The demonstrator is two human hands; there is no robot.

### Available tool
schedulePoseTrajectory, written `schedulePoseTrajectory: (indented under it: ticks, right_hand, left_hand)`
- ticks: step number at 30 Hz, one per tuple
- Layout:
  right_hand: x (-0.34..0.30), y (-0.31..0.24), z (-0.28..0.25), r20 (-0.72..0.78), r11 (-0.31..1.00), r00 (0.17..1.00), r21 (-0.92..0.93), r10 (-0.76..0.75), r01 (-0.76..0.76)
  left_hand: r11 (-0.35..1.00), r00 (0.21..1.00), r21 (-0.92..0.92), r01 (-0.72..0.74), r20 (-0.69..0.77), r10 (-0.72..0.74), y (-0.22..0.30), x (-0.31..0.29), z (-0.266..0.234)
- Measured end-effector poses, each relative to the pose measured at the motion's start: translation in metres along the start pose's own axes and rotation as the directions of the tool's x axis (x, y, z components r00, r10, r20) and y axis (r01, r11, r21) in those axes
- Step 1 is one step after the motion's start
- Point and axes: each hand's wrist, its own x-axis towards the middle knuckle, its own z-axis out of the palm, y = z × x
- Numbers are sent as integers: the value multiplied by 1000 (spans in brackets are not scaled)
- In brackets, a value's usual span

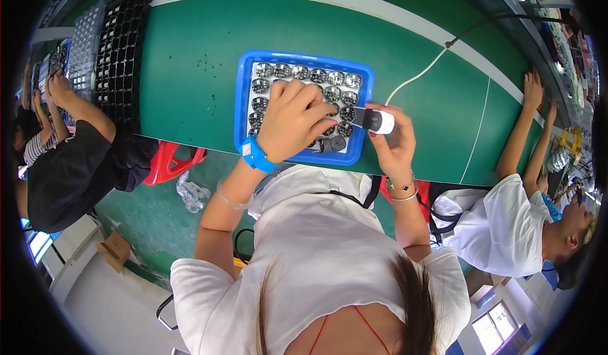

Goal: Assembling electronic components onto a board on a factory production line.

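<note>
A blue tray (242,111) in front of me holds rows of round, shiny, dark-and-silver parts (317,76) on a white liner. My left hand (292,119) lies over the tray's left half, fingers bent and apart, covering some of the parts. Its thumb and index fingertips are close to the parts near the middle, with a gap between them. At the tray's right edge my right hand (397,145) grips a small white-and-black device (377,121) between thumb and fingers. The device's dark end points left over the tray. A loose dark piece (334,143) lies near the tray's front edge.
A white cable (418,75) runs up right across the green table (190,44). Tiny dark bits (206,63) are scattered left of the tray. Black gridded trays (121,57) are stacked farther left. Co-workers sit on both sides; a red stool (168,165) stands at left.
</note>
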Motion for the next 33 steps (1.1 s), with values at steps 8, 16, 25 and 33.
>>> schedulePoseTrajectory:
  ticks: [8, 16, 25, 33]
  right_hand:
    - [13, -9, 8, 53, 954, 990, -264, -131, 140]
    - [-2, 0, 19, -218, 978, 964, 169, 154, -118]
    - [21, 1, 5, -42, 993, 998, -115, -46, 41]
    - [31, -5, 8, 35, 954, 994, -280, -99, 105]
  left_hand:
    - [995, 996, -56, -84, -30, 82, 2, 7, -3]
    - [996, 996, -31, -84, 6, 85, -6, 7, -3]
    - [998, 998, -1, -57, 2, 57, -15, 16, 1]
    - [994, 994, -15, -109, -14, 109, -13, 24, -1]
